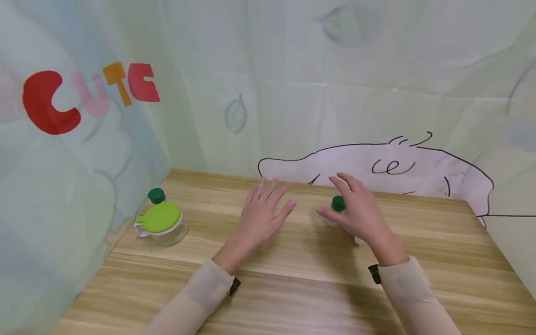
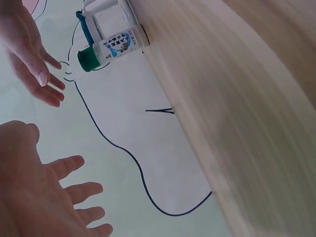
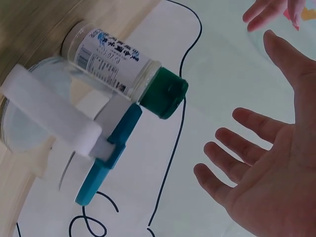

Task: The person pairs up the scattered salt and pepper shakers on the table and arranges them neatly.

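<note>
My left hand (image 1: pixel 263 215) hovers over the middle of the table, fingers spread and holding nothing. To its right my right hand (image 1: pixel 363 215) is also spread and empty, thumb pointing toward the left hand. Below the right hand stands a clear seasoning bottle (image 3: pixel 111 61) with a green cap and a printed label. Beside that bottle is a clear jar (image 3: pixel 49 84) with a white handle and a teal lid (image 3: pixel 109 155). The right hand covers most of this jar in the head view. Both wrist views show the fingers apart from the bottle and jar.
At the table's left side stands a handled clear jar (image 1: pixel 169 236) with a lime-green lid. Another green-capped bottle (image 1: pixel 157 196) is right behind it. A printed curtain (image 1: pixel 201 93) hangs along the back and left edges of the wooden table (image 1: pixel 284 298).
</note>
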The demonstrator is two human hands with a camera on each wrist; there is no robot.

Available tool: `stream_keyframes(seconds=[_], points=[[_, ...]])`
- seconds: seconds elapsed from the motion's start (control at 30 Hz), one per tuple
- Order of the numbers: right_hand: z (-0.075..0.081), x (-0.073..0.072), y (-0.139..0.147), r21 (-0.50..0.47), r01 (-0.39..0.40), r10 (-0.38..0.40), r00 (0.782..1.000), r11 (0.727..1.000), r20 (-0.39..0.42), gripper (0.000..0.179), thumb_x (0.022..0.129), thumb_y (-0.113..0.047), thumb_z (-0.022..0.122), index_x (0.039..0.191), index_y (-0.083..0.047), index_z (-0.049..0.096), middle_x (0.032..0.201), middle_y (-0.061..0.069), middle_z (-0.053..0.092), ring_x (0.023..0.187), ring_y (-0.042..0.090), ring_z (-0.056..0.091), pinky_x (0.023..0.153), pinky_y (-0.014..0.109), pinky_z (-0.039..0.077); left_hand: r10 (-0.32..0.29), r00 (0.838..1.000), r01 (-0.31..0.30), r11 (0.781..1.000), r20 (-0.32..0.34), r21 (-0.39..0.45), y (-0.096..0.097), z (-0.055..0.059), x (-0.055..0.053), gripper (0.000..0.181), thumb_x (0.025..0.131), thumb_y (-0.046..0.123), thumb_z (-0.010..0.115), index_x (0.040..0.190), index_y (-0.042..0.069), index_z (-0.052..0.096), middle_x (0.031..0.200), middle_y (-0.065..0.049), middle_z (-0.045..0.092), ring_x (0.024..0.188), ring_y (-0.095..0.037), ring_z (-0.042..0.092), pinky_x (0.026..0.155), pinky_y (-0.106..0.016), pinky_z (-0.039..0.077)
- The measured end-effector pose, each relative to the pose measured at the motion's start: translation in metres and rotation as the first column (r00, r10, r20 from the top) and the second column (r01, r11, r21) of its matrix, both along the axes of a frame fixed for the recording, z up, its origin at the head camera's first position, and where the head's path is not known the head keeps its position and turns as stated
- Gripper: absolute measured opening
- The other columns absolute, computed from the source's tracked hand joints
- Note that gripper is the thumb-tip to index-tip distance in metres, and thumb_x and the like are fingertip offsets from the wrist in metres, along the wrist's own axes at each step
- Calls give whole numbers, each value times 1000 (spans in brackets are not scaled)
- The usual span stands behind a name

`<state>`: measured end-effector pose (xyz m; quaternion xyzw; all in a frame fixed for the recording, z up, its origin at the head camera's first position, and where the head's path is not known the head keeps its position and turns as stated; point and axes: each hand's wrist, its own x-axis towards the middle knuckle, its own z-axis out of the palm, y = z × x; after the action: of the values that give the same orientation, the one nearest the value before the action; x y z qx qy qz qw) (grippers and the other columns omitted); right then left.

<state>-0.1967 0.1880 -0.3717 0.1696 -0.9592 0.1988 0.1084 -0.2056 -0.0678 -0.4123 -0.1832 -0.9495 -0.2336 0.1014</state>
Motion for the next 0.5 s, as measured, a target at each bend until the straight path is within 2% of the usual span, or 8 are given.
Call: stream_keyframes(seconds=[0.23,0.33,0.5], points=[[-9,-1,-16,-15,-64,64,998,998,3,78,94,-48,79,156,-10,52,166,20,39,154,45,33,122,70,26,19,999,-21,999,43,40,-21,-3,8,62,111,59,37,163,25,45,175,-7,26,165,-34,5,132,-57,4],[-11,-1,-24,-18,-96,96,995,995,-9,75,94,-49,78,155,-12,55,165,20,40,155,42,32,123,68,25,41,999,-42,998,26,53,-30,-4,10,62,111,58,39,160,22,49,173,-9,31,165,-35,9,132,-59,6],[-10,-2,-33,-21,-111,110,994,994,-26,74,93,-48,79,154,-13,56,165,19,40,155,41,32,123,68,25,63,998,-62,995,-8,75,-45,0,10,61,111,57,40,157,18,53,170,-15,37,164,-37,13,131,-62,9]])
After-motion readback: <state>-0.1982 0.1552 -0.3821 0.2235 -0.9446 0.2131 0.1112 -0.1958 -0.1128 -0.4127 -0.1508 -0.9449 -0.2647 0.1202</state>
